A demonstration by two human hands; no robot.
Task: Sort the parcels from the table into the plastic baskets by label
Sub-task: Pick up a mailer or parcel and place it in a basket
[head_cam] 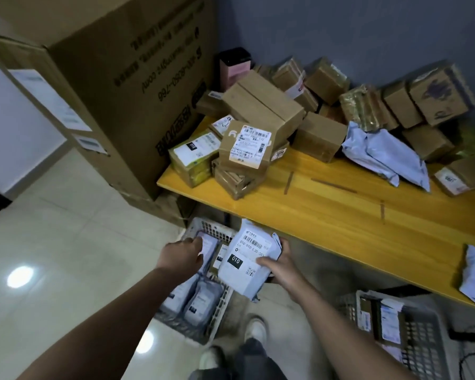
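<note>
Right hand (279,266) grips white parcel (244,263); left hand (185,255) pinches another above basket (217,231).

Grey wall (354,31), tiled floor (66,220) (glossy).

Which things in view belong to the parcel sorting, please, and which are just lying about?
Job: white parcel held in right hand; left hand in left basket; right basket; boxes and grey mailers on table.

Lying about: large carton; pink canister.

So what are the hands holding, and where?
The right hand grips a white mailer bag labelled 010 by its right edge. The left hand pinches another parcel over the basket.
</note>
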